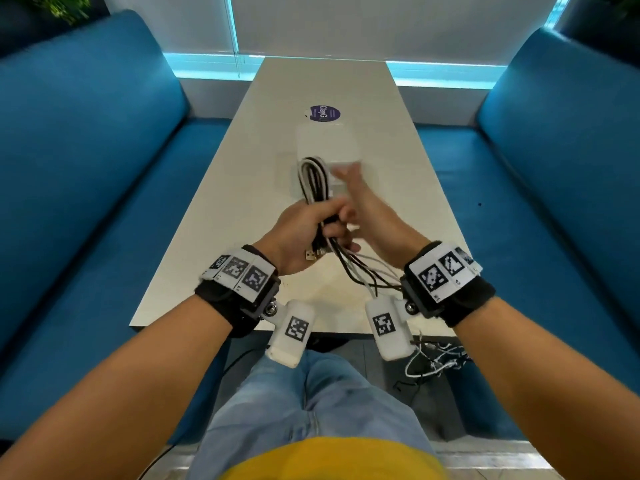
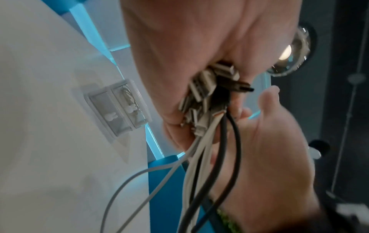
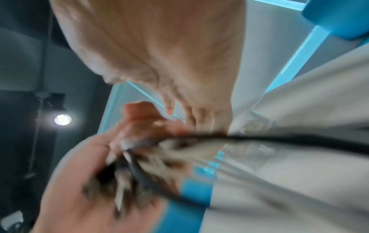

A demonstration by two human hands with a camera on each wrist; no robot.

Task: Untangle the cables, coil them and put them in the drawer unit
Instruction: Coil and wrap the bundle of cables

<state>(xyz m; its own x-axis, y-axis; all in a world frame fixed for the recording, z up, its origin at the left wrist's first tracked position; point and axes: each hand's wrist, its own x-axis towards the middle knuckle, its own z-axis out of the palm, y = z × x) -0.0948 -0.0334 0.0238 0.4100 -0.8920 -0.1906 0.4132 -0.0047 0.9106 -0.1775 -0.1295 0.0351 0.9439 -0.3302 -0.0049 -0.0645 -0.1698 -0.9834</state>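
My left hand (image 1: 311, 230) grips a bundle of white and black cables (image 1: 311, 178) above the white table (image 1: 225, 209). The bundle loops away from me toward the clear drawer unit (image 1: 327, 143). In the left wrist view several USB plugs (image 2: 209, 88) stick out of the left fist (image 2: 169, 71), and the drawer unit (image 2: 117, 107) stands shut behind. My right hand (image 1: 349, 188) is just right of the bundle with blurred, straight fingers. Its open palm (image 2: 269, 149) faces the plugs. A black cable (image 3: 299, 140) runs past the right fingers (image 3: 191, 113); I see no grasp.
Loose cable ends (image 1: 374, 275) trail under my right wrist, and more cables (image 1: 433, 358) hang below the table's near edge. A purple round sticker (image 1: 325, 113) lies beyond the drawer unit. Blue sofas (image 1: 86, 168) (image 1: 561, 161) flank the table.
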